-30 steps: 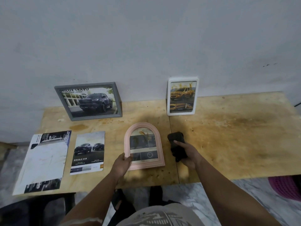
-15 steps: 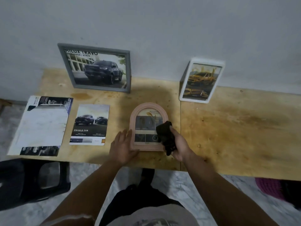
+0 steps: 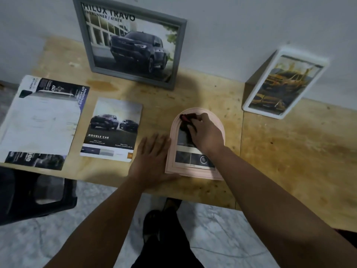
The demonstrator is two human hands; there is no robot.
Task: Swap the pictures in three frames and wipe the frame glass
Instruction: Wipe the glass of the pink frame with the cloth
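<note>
The pink arched frame (image 3: pixel 195 144) lies flat on the plywood table (image 3: pixel 289 151) at the centre of the frame, its long axis running from the near table edge up toward the wall, arch end farthest from the person. The right hand (image 3: pixel 204 132) grips a dark cloth (image 3: pixel 186 122) and presses it on the glass near the arch, at the upper end. The left hand (image 3: pixel 152 157), fingers straight, rests flat against the frame's left edge, bracing it. The 2 hands sit close together. Unwiped glass appears to lie below the cloth, toward the person, so the right hand, already on it, likely strokes downward.
</note>
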